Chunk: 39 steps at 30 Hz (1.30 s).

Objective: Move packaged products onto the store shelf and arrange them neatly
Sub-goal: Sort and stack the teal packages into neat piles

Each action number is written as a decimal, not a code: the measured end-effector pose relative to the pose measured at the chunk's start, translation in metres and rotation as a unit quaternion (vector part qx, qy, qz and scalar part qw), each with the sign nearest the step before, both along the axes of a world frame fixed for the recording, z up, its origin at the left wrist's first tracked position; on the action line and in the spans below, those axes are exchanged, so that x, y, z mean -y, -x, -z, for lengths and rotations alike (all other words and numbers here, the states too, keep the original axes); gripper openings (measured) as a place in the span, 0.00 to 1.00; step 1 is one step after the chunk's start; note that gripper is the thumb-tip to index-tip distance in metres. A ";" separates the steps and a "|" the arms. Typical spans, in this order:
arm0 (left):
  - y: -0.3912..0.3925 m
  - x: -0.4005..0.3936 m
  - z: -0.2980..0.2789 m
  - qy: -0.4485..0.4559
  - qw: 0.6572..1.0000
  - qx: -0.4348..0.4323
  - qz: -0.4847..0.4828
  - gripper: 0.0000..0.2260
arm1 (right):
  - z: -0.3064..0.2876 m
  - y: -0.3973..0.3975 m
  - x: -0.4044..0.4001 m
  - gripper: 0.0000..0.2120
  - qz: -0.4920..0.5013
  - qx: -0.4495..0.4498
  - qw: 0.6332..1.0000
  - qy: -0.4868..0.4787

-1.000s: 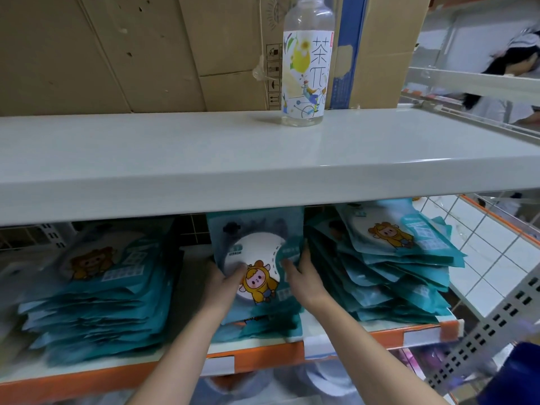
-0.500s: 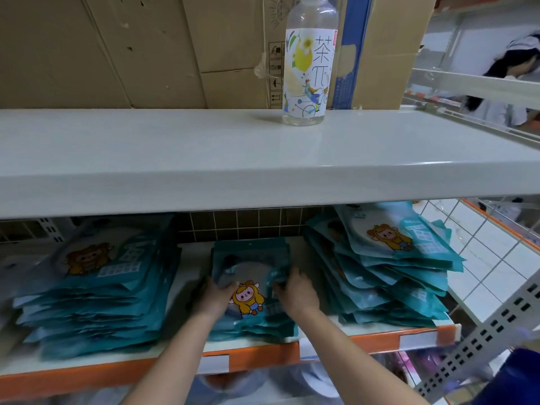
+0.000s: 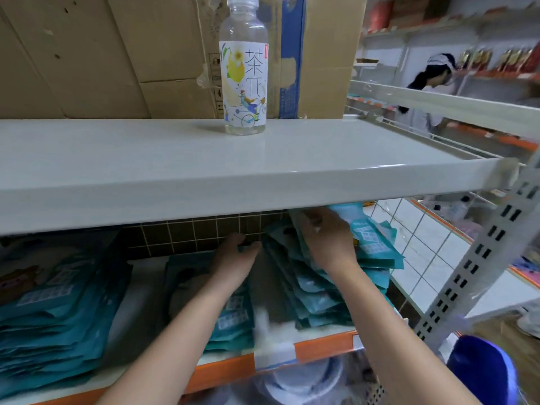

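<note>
Lower shelf, orange front edge with white label strips, carries 3 stacks of flat teal pouches. Left stack: tall, dark in the shade of the upper shelf, top pouch showing a brown cartoon figure and a white printed grid. Middle stack: low, only a few pouches, each with a pale round panel and small white text blocks; blurred at its near edge. Right stack: tall, fanned, its pouches slanting up toward the right and overhanging each other.

Left hand: reaches in over the middle stack, palm turned toward the right stack, fingers straight and together, fingertips touching the left flank of the right stack at the back. Nothing is gripped.

Right hand: lies on top of the right stack, fingers curled over the upper pouches, thumb side toward the viewer. It holds the top pouches; how many, cannot tell.

Orientation: pouches in the middle stack lie flat, long axis running front to back, printed face up. Pouches in the right stack lie tilted, long axis roughly front to back, far ends hidden under the upper shelf.

Upper shelf: pale grey, 1 clear bottle with a white illustrated label standing upright near its back, cardboard boxes behind it.
</note>
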<state>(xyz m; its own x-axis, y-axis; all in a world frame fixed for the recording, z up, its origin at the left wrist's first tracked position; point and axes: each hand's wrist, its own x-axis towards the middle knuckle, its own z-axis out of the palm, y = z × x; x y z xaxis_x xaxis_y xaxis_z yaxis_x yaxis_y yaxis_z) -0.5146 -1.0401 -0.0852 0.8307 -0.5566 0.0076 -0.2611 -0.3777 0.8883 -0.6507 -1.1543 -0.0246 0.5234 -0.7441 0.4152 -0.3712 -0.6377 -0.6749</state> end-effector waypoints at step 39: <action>0.011 0.009 -0.027 0.165 0.950 -0.263 -0.021 0.08 | -0.016 0.002 0.017 0.12 -0.045 0.055 0.972 -0.223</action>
